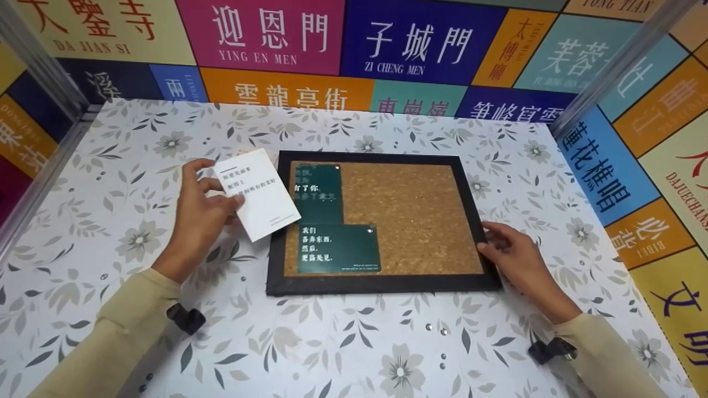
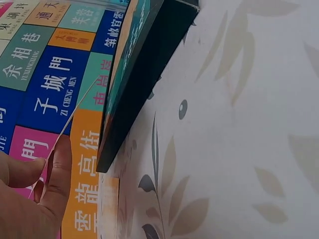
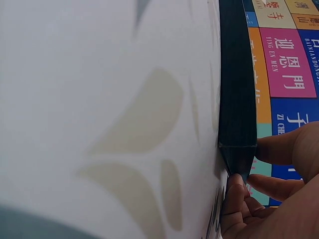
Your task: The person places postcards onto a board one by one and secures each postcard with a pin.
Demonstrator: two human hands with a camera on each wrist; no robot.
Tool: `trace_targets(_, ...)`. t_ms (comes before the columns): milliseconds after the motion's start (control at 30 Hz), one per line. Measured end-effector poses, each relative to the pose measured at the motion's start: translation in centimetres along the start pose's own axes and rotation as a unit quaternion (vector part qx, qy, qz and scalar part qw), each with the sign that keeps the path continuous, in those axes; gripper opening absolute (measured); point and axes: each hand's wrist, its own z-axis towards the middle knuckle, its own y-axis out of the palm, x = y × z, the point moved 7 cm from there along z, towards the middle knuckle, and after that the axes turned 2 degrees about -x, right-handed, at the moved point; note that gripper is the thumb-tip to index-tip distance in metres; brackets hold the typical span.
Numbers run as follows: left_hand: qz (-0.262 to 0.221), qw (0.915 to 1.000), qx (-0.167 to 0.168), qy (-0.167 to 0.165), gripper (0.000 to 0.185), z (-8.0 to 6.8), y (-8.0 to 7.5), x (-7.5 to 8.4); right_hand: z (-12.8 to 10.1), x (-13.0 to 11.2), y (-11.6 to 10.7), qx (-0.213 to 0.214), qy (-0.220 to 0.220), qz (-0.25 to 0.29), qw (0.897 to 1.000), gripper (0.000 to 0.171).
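My left hand (image 1: 202, 213) pinches a white card (image 1: 263, 207) with printed Chinese text between thumb and fingers. The card is tilted and overlaps the left edge of a black-framed corkboard (image 1: 415, 221) in the head view. At the board's right side, my right hand (image 1: 514, 260) grips the frame's edge; the right wrist view has its fingers (image 3: 274, 149) against the black frame (image 3: 238, 74). Two dark green cards with white writing are on the left part of the cork: an upper card (image 1: 321, 213) and a lower card (image 1: 354, 254), each with a small shiny pin at its top right corner.
The board lies on a white tablecloth (image 1: 232, 342) printed with grey leaves and flowers. Small shiny round pieces (image 1: 444, 331) are in front of the board. Colourful panels (image 1: 265, 33) with Chinese lettering stand behind and at the sides.
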Motion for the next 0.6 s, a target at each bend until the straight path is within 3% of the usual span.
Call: trace_targets(600,0.001,0.9995,-0.029,0.007,0.076,1.1,4.4,1.2,-0.1,0.0,0.0,0.002,0.001,0.004,1.0,0.051)
